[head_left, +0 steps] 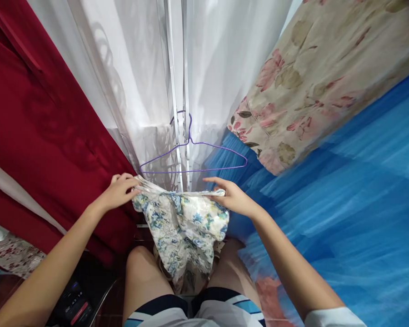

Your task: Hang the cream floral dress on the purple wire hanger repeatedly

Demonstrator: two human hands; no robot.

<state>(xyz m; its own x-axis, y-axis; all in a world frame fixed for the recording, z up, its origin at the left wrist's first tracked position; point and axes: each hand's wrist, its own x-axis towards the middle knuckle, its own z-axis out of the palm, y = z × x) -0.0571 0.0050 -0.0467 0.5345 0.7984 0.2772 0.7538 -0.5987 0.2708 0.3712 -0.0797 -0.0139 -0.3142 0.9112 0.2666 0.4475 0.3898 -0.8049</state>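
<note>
A white garment with blue and yellow-green flowers (187, 218) hangs between my two hands, its top edge stretched across and its lower part falling between my knees. My left hand (122, 188) grips the top edge at its left end. At the right end, my right hand (226, 193) pinches the same edge between thumb and fingers, with the index finger pointing out. Just beyond the garment hangs a purple wire hanger (194, 144), bare, its hook at the white metal poles. Neither hand touches the hanger.
White curtains (132, 59) hang behind the white poles (186, 81). Red cloth (54, 118) hangs on the left; blue tulle (354, 190) and a beige floral cloth (303, 86) hang on the right. A phone showing a timer (77, 304) lies low at the left on a dark surface.
</note>
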